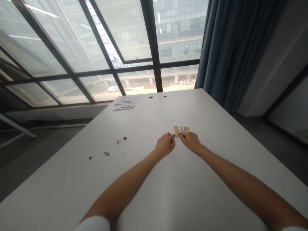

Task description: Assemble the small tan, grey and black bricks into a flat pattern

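A small group of flat yellow and grey pieces point(176, 128) lies on the white table in front of me, and its kind is too small to make out. My left hand point(165, 143) rests at its near left corner, fingers curled and fingertips against the edge. From the right, my right hand point(189, 140) reaches over the near side, with thumb and forefinger pressed together at the grey part. Whatever sits between those fingertips is too small to name. Both hands hide part of the near edge of the pieces.
Small dark and pale pieces point(107, 156) lie to the left on the white table point(154, 179), with more pieces point(119, 141) farther back. Papers point(124, 106) lie at the far left corner. A round dark disc point(150, 97) is near the far edge, before the windows.
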`<state>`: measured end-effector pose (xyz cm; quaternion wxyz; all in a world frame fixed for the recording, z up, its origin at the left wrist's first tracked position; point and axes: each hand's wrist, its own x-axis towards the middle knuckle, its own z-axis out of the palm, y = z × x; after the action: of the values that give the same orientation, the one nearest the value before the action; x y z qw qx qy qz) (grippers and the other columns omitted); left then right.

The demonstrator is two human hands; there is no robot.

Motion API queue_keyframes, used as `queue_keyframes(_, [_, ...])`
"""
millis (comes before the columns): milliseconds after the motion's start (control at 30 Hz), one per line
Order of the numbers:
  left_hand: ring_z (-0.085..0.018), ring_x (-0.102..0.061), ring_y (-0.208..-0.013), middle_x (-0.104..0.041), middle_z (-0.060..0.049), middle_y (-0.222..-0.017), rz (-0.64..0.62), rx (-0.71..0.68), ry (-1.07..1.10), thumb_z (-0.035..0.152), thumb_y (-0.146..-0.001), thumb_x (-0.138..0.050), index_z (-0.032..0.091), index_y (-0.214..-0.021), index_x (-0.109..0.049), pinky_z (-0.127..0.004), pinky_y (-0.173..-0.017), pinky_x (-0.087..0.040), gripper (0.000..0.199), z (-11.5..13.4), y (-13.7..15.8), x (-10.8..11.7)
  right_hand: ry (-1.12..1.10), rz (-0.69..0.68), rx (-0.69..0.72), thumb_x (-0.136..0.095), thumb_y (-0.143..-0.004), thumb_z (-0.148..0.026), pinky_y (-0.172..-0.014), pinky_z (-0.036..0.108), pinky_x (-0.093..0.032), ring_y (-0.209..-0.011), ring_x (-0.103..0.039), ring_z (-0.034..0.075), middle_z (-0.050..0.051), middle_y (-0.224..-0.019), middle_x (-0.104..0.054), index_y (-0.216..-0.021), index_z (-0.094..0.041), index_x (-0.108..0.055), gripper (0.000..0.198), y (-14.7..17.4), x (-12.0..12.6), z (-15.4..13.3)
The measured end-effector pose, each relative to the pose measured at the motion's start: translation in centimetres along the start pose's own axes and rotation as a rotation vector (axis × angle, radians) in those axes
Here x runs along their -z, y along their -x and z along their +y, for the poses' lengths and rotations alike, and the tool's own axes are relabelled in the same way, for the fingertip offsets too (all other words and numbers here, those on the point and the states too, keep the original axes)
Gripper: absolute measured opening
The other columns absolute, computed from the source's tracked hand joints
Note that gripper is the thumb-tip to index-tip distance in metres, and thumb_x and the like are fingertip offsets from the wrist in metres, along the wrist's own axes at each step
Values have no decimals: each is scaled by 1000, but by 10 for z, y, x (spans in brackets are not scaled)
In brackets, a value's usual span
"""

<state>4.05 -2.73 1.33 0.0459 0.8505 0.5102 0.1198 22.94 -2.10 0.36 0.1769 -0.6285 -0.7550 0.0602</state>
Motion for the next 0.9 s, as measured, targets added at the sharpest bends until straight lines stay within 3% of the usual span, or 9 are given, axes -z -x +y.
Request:
queue_keyframes(567, [-21,-57,-109,-63,-6,-111,0,1,9,32,-98,-42,28,-129,-60,-31,-92,-47,36,-1,0,-1,7,-22,-8,-48,-100,-35,-81,27,-44,-101,-67,20,6,-110,-74,-118,-26,-69,29,2,4,-2])
queue_keyframes(900, [-22,-57,-106,-63,-7,-108,22,-30,-8,31,-98,-41,27,-124,-62,-31,-88,-48,34,0,1,-2,13,-3,-4,-51,-98,-39,-76,26,-42,-93,-66,20,6,-102,-74,-106,-24,-72,26,1,1,-3])
